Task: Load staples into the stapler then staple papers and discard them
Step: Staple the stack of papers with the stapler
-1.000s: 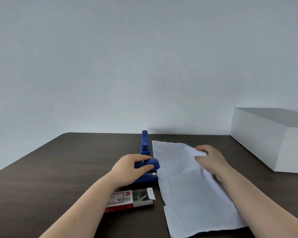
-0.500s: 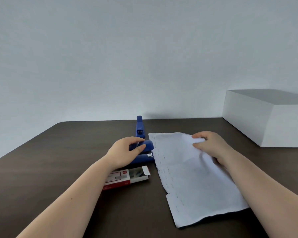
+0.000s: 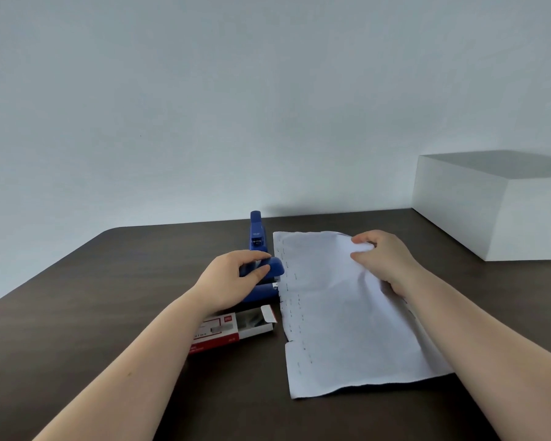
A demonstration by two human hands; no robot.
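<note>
Head view: the left hand (image 3: 233, 278) curls closed over the blue plastic stapler (image 3: 263, 268) on the dark wooden table (image 3: 109, 313), seemingly pressing it at the edge of the white, staple-dotted paper sheets (image 3: 341, 316). The right hand (image 3: 385, 261) pinches the sheets' far corner.

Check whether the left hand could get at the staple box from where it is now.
Probably yes. The left hand rests on the blue stapler, and the open staple box lies on the table just nearer the person, partly under that forearm, with nothing between them.
</note>
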